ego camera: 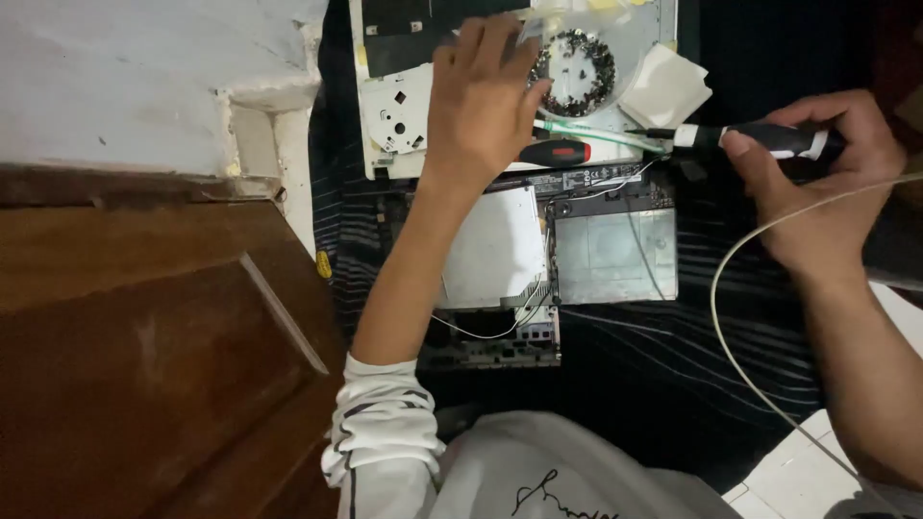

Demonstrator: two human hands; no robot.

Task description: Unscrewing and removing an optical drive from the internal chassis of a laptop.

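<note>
My left hand (484,96) reaches forward with fingers spread, its fingertips at the rim of a clear round lid or dish (577,69) that holds several small dark screws. My right hand (822,178) grips a black-and-white screwdriver (760,139), its tip pointing left toward the white casing (404,106). An opened electronic device (538,259) with silver metal shields lies below both hands on a dark striped cloth. A second screwdriver with a red-and-black handle (556,153) rests on the casing's edge, by my left wrist.
A brown wooden door panel (144,356) fills the left side, with a white wall ledge (260,106) above it. A thin white cable (740,317) loops across the cloth at right. A folded white pad (668,86) lies by the dish. White floor tiles (808,461) show at bottom right.
</note>
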